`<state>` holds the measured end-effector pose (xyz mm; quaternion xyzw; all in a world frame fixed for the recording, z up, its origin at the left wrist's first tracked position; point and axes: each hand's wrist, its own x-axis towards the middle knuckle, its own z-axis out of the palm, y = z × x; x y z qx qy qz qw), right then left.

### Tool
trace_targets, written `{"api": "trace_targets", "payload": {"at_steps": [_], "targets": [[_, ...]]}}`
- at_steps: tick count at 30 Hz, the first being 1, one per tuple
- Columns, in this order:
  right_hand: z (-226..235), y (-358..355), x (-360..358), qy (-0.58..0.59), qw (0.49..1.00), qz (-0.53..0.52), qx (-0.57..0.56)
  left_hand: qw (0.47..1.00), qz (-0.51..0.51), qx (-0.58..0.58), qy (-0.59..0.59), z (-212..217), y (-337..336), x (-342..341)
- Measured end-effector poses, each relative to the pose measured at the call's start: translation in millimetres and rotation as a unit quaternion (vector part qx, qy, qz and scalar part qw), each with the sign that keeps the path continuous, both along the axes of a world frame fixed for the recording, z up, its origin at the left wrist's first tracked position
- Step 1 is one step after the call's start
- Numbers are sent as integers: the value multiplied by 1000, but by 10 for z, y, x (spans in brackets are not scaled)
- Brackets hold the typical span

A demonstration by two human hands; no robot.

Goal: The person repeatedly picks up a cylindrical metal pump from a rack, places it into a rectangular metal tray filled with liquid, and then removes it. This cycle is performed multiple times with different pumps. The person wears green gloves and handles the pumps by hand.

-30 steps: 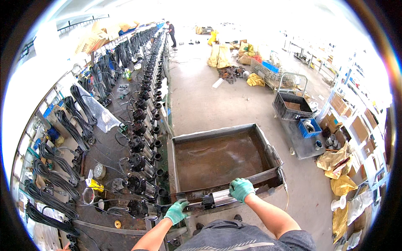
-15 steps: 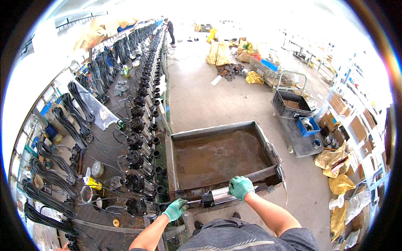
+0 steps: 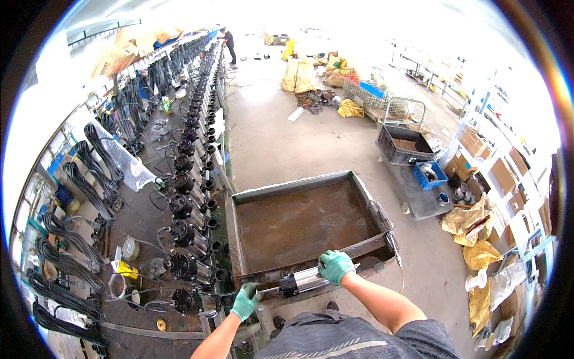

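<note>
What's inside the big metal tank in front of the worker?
The metal tank holds murky brown water almost to the rim. Nothing shows floating on it; anything below the surface is hidden. At the near edge both gloved hands, left hand and right hand, hold a silver cylinder.

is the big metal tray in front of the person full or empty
Empty. The metal tray shows only its bare, rusty brown floor. The left hand and right hand hold a silver cylinder at its near rim, outside the tray.

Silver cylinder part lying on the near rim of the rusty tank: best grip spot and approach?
Probably the silver cylinder barrel, gripped from above: it lies lengthwise along the tank near rim. The right hand wraps it there; the left hand holds its thin rod end.
</note>
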<state>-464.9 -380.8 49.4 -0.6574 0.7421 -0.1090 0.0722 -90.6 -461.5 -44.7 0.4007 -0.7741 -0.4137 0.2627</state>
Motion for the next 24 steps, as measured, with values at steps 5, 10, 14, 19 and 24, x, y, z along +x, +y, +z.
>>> {"api": "trace_targets", "payload": {"at_steps": [5,10,14,19,24], "targets": [[-1,28,-9,-1,1000,6,-7,996,-78,-19,-24,178,-38,24],[122,-44,110,-14,1000,8,-5,921,160,349,-59,-539,-315,57],[7,49,-33,-21,1000,-3,-9,853,160,496,19,-278,-284,-116],[41,15,-15,-18,1000,-6,-13,999,-34,-38,-3,-222,-97,76],[35,-29,-26,18,999,-3,36,961,25,272,-32,-20,-156,25]]}}
